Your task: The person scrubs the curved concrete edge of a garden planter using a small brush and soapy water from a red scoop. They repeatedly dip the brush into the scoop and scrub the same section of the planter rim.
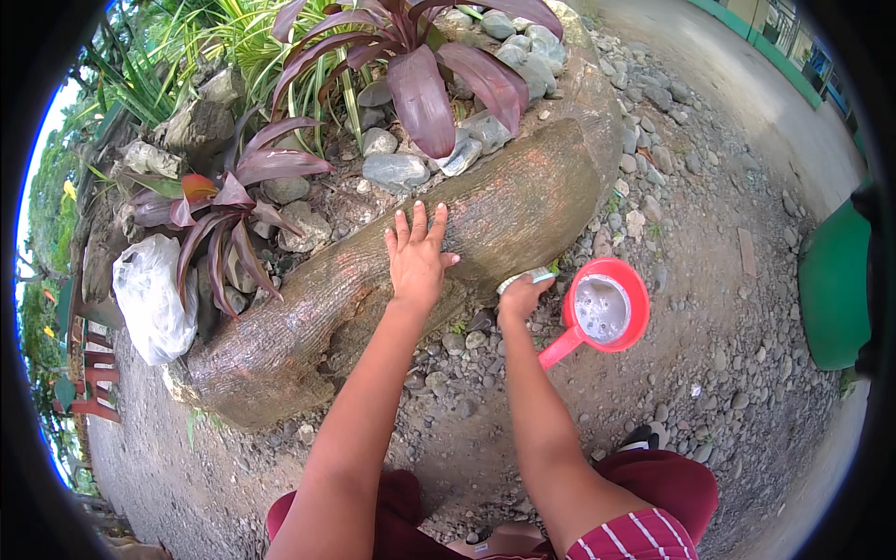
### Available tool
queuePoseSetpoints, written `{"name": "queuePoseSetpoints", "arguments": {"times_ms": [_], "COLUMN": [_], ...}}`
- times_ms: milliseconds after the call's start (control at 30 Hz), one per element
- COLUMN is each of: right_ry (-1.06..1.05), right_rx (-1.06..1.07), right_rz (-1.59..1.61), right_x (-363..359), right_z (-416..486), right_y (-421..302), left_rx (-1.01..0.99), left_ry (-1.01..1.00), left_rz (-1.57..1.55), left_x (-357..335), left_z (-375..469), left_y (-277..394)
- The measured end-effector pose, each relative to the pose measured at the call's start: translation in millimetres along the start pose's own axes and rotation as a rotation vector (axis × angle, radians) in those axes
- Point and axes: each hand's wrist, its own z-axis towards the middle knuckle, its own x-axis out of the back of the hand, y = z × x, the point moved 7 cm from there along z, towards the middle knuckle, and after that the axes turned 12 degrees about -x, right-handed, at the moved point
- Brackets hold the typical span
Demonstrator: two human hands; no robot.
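Observation:
A thick, wet border with a log-like, grooved surface (pixel 280 343) curves around a planting bed. My left hand (pixel 418 266) rests flat on its upper side, fingers spread and pointing away from me. Low on the near side, my right hand (pixel 519 299) grips a scrub brush (pixel 535 276) with pale bristles and a light-coloured back. The bristles are against the border's lower edge, partly hidden by my fingers. Just right of that hand, a red plastic dipper (pixel 640 301) stands on the stony ground, its handle towards me. Cloudy, foamy water (pixel 600 309) is inside it.
Purple-leaved plants (pixel 423 101) and grey stones (pixel 396 172) fill the bed behind the border. A white plastic bag (pixel 155 297) sits at its left end. Loose gravel (pixel 686 392) covers the ground, and a green container (pixel 833 287) stands at far right.

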Motion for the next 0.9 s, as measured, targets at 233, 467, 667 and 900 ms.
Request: {"name": "queuePoseSetpoints", "arguments": {"times_ms": [233,467,667,900], "right_ry": [-0.313,-0.279,-0.244,-0.111], "right_rx": [-0.102,0.038,0.384,0.317], "right_rz": [0.106,-0.393,-0.990,-1.547], "right_x": [-52,2,107,149], "right_z": [-104,-88,-62,74], "right_y": [58,22,-122,-72], "left_rx": [-0.009,-0.003,0.062,-0.184], "left_ry": [-0.017,-0.080,-0.184,-0.301], "left_rz": [-0.009,0.017,0.041,0.079], "left_x": [4,-5,4,17], "left_z": [0,2,4,-12], "left_y": [2,3,-5,74]}}
